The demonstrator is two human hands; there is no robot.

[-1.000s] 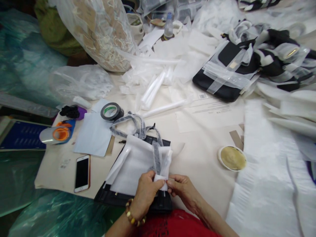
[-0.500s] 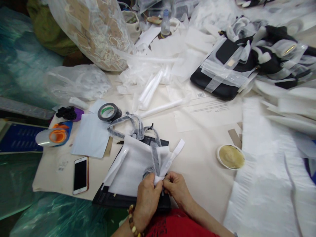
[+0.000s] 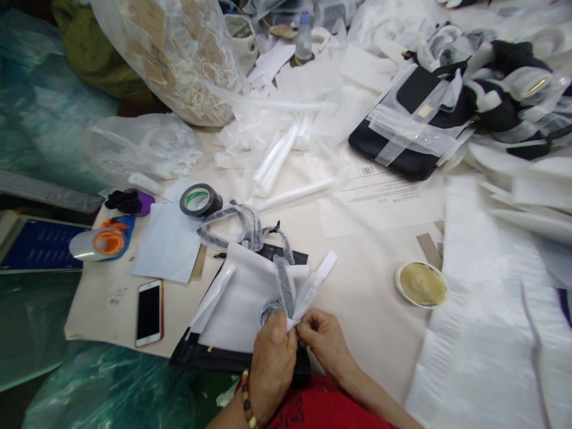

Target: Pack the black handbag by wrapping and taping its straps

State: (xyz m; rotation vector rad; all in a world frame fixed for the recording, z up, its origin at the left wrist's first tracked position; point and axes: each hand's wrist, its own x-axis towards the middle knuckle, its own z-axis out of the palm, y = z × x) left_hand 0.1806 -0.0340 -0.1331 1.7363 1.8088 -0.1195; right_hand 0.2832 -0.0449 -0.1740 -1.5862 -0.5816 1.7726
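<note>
A black bag (image 3: 192, 356) lies at the table's near edge with a white foam sheet (image 3: 236, 298) over its face. Straps (image 3: 252, 229) wrapped in clear film loop above it. At the bag's right side, my left hand (image 3: 273, 351), with a bead bracelet at the wrist, grips a white foam strip (image 3: 324, 268) that runs up along a wrapped strap end. Close against it, my right hand (image 3: 324, 339) is closed, thumb and fingertips pinching at the lower end of the strip. The exact hold is partly hidden by the fingers.
Left of the bag lie a phone (image 3: 149, 313), a black tape roll (image 3: 200, 201) and an orange tape dispenser (image 3: 105, 241). A tub of yellowish paste (image 3: 421, 284) stands at right. Another black bag (image 3: 402, 143) lies behind, near white foam sheets (image 3: 487, 310) and a plastic sack (image 3: 179, 59).
My left hand has turned slightly and shifted a little right, with its fingers still on the strip. My right hand stays pinched beside it. The whole view has shifted slightly.
</note>
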